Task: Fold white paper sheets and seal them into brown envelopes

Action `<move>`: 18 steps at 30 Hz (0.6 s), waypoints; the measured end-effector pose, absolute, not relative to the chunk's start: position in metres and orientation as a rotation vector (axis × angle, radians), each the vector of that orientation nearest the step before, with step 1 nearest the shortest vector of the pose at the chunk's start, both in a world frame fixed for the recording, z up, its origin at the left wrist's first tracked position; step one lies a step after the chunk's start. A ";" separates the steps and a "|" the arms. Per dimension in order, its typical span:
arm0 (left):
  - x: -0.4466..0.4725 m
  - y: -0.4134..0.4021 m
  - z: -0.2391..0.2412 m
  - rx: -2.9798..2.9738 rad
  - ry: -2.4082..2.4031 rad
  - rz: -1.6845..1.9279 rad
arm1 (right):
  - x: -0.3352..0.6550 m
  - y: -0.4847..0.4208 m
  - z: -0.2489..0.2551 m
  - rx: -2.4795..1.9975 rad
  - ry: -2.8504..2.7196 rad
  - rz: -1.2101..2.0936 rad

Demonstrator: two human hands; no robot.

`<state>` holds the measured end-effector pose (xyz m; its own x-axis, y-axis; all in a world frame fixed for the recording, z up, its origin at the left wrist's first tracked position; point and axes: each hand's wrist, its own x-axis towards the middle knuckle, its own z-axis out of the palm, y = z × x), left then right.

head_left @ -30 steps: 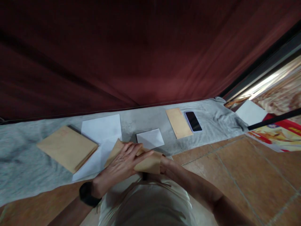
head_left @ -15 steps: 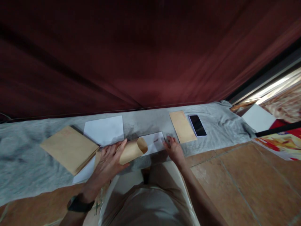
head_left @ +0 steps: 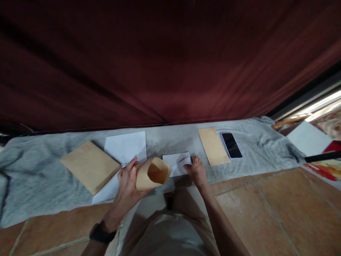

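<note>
My left hand (head_left: 130, 181) is wrapped around a brown paper envelope (head_left: 145, 177), whose mouth gapes toward the right. My right hand (head_left: 196, 170) pinches the right edge of a small white folded paper (head_left: 176, 163), which lies just beyond the envelope's mouth. Left of my left hand, a stack of brown envelopes (head_left: 89, 165) rests partly over white sheets (head_left: 126, 145). A single flat brown envelope (head_left: 214, 145) lies to the right of my right hand.
A phone (head_left: 231, 145) lies to the right of the single envelope. All of this is on a grey cloth (head_left: 39, 170) along a dark red curtain (head_left: 170, 71). Tiled floor (head_left: 247, 206) runs along the near side. A white panel (head_left: 309, 138) is at far right.
My left hand has raised and tilted the envelope, and its mouth has opened wider. My right hand now grips the white paper's edge. The whole view has shifted slightly.
</note>
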<state>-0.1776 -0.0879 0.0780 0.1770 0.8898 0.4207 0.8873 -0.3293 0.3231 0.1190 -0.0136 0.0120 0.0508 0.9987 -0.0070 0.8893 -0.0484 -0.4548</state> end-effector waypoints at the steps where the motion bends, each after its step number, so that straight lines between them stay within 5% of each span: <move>1: -0.178 -0.089 0.076 2.392 1.821 0.866 | 0.120 -0.013 0.012 -1.989 -1.898 0.508; 11: -0.186 -0.090 0.070 2.349 1.826 0.785 | 0.141 -0.023 0.030 -1.453 -1.284 1.237; 18: -0.182 -0.086 0.063 2.468 1.846 0.876 | 0.160 -0.044 0.071 -1.327 -0.713 1.370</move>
<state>-0.1820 -0.0862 0.0633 0.1873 0.8697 0.4567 0.9037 -0.3348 0.2669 0.1601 -0.0442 0.0713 0.1664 0.9318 -0.3226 -0.2703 -0.2715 -0.9237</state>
